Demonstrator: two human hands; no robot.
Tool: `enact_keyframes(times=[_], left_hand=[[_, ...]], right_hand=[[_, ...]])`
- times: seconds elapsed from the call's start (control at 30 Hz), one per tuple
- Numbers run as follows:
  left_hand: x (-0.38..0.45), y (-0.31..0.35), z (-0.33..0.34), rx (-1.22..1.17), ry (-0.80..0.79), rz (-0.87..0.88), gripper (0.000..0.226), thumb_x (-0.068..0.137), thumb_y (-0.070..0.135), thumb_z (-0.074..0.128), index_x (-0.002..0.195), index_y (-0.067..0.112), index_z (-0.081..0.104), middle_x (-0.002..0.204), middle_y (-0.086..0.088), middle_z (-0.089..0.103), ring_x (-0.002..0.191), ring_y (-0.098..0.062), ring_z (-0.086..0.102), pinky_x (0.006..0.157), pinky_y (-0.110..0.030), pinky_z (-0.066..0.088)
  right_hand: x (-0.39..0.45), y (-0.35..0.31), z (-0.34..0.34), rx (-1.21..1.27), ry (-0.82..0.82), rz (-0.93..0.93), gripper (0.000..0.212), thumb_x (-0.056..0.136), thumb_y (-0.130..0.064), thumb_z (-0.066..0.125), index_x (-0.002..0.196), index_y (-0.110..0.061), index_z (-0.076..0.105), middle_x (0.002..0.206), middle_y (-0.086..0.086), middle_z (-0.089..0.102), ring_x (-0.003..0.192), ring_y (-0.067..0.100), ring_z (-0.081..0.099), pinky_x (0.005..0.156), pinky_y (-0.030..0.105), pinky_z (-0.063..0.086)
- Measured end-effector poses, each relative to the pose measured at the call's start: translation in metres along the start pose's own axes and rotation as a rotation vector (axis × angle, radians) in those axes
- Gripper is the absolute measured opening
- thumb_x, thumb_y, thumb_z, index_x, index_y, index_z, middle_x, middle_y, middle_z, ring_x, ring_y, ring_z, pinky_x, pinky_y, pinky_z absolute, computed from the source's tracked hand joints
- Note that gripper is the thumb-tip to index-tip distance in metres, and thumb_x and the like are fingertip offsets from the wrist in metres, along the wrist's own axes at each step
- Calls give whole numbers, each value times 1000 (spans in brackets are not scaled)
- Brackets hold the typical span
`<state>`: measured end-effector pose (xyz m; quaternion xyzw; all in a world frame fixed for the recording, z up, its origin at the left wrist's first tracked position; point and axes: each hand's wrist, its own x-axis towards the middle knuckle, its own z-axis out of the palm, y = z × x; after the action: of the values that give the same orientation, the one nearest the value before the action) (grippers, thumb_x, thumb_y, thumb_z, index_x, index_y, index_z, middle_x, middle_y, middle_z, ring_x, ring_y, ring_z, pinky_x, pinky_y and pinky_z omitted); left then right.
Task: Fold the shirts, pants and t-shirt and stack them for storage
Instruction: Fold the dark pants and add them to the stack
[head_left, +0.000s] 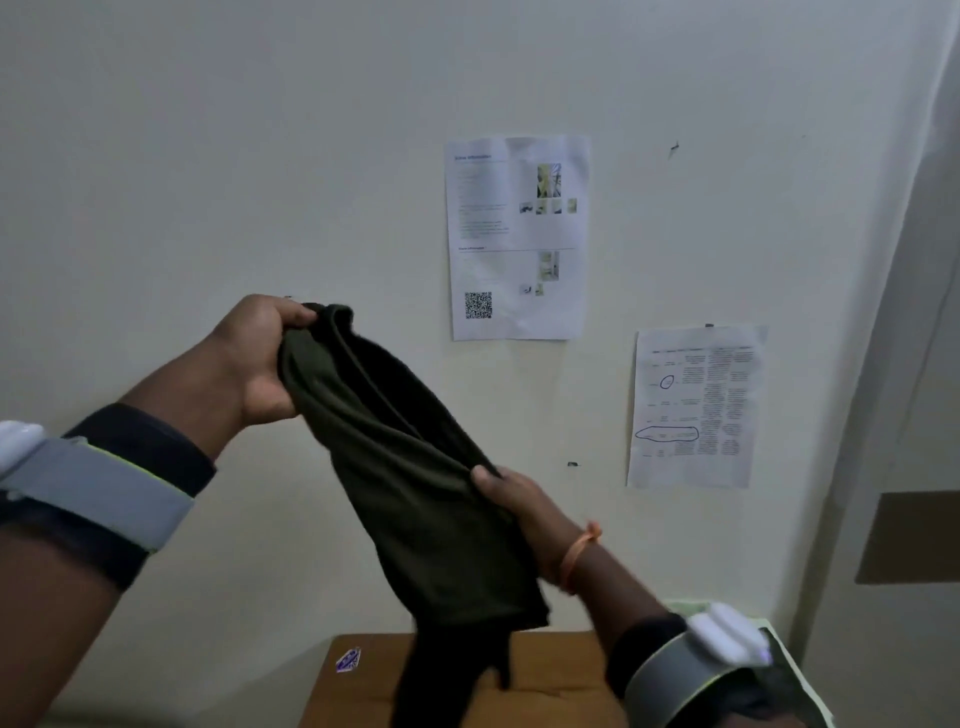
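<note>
A dark olive garment (410, 467) hangs in the air in front of the wall, stretched on a slant from upper left to lower right. My left hand (260, 358) grips its bunched upper end, with the thumb on top of the cloth. My right hand (511, 499) holds the lower right edge, thumb pressed on the front of the fabric and fingers hidden behind it. The garment's lower part dangles down to the brown cardboard box (550, 670) at the bottom of the view. What kind of garment it is cannot be told.
Two printed sheets are taped to the white wall, one with a QR code (517, 236) and one with a table (696, 408). A brown panel (909, 538) sits at the right. The box carries a small sticker (348, 660).
</note>
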<state>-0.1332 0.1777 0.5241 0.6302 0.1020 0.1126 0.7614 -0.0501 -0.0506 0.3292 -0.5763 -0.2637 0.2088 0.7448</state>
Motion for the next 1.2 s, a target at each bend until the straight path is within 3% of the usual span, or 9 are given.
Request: enact_keyframes(times=[0.1,0.23,0.4,0.63,0.77,0.87,0.97,1.1,1.2], left_hand=[[-3,-4,-20,237,-80,19,31,95,19,37,75,9,60,72,-15,57,60,-27,59,62,-30,51],[-8,-16,-17,601,-107,167,29,94,15,45,85,0,68,94,-20,71,90,-30,62,82,-41,43],[-1,-10,12,600,-49,401,28,93,2,45,79,-5,68,81,-10,74,77,-22,67,71,-33,48],[30,-5,12,700,2,348,37,92,-8,43,78,16,67,71,-9,58,51,-19,49,45,-20,34],[29,-22,16,382,-173,116,50,80,-7,27,82,2,76,88,-19,66,72,-27,66,63,-29,55],[26,-26,8,178,-405,-53,30,85,20,44,92,-2,64,94,-19,64,80,-29,67,76,-36,54],[21,-35,1,437,-626,-110,61,79,33,82,120,-5,59,117,-21,66,105,-34,64,85,-38,55],[13,-47,18,670,-403,147,53,63,38,99,102,12,76,107,-17,76,99,-32,75,81,-33,62],[15,-58,19,530,-296,232,52,64,51,94,97,13,81,104,-15,79,98,-28,77,83,-32,61]], right_hand=[[-6,-41,-41,-266,-30,-22,27,96,-32,67,99,-5,64,86,4,66,80,18,61,71,26,51],[4,-88,-71,-713,134,-139,23,102,-25,60,95,-4,64,83,3,65,78,17,59,72,32,48],[-2,-110,-84,-1165,209,-156,13,93,-14,66,95,-27,62,87,-4,68,76,15,65,64,25,50],[-36,-140,-116,-452,39,123,24,90,14,61,105,-4,60,102,16,66,72,20,66,57,32,58],[-41,-158,-125,-76,19,36,24,87,16,56,104,4,66,106,21,68,102,27,71,87,34,61],[-48,-167,-141,-321,-6,-43,41,82,7,70,121,-5,68,122,21,69,114,27,67,105,37,51],[-51,-176,-144,-827,119,-126,32,80,2,81,104,-18,76,105,11,76,102,26,72,92,37,58],[-56,-186,-136,-954,185,-225,7,92,-6,72,96,-11,74,71,-12,70,61,-1,63,56,15,47],[-61,-190,-137,-921,195,-291,10,97,-15,67,93,-9,74,71,-10,70,61,-2,61,54,13,45]])
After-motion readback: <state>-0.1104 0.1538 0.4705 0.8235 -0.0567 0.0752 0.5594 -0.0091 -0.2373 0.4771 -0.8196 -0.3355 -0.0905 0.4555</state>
